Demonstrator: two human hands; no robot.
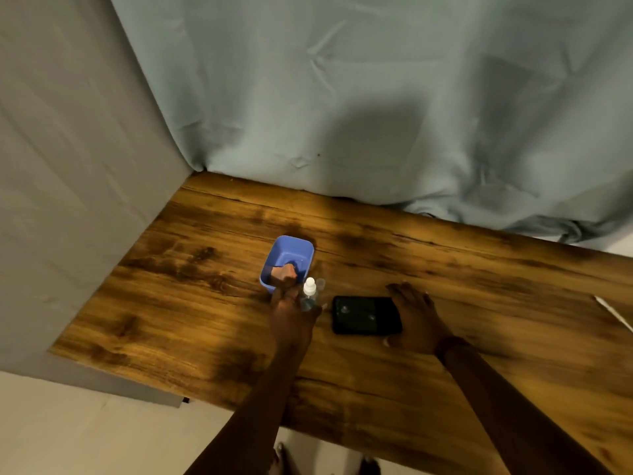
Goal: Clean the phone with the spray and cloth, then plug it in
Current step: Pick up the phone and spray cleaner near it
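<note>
A black phone lies flat on the wooden table. My right hand clasps its right end, fingers on the far edge and thumb on the near edge. My left hand is wrapped around a small clear spray bottle with a white nozzle, held upright just left of the phone. A clear cap stands right behind the bottle. A pinkish cloth lies bunched inside a blue plastic bin just beyond my left hand.
Pale blue fabric hangs along the table's far edge and grey fabric along its left side. A thin white strip lies at the table's right edge. The near table edge runs across the lower part of the view.
</note>
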